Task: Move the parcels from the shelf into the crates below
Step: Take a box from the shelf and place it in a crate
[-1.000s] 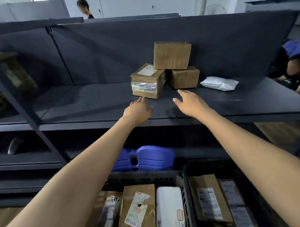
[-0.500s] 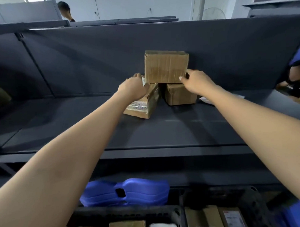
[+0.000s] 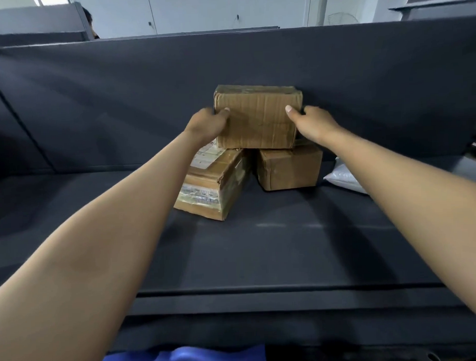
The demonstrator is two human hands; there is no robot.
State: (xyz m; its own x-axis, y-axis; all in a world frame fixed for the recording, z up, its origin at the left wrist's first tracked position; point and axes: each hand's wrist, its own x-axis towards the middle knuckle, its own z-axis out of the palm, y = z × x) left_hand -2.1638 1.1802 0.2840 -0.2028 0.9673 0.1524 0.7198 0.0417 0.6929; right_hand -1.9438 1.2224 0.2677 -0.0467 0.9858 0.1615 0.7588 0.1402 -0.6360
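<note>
Head view: the left hand (image 3: pixel 208 124) and right hand (image 3: pixel 314 122) now grip the ends of the top box (image 3: pixel 259 117), thumbs on its front. Half a second ago the left lay by the taped box (image 3: pixel 212 186). The top box still sits on that and the small box (image 3: pixel 287 167), at the back of the shelf (image 3: pixel 287 246).

Both the left hand (image 3: pixel 208 124) and right hand (image 3: pixel 314 123) have moved to grip the top box (image 3: pixel 257 117).
</note>
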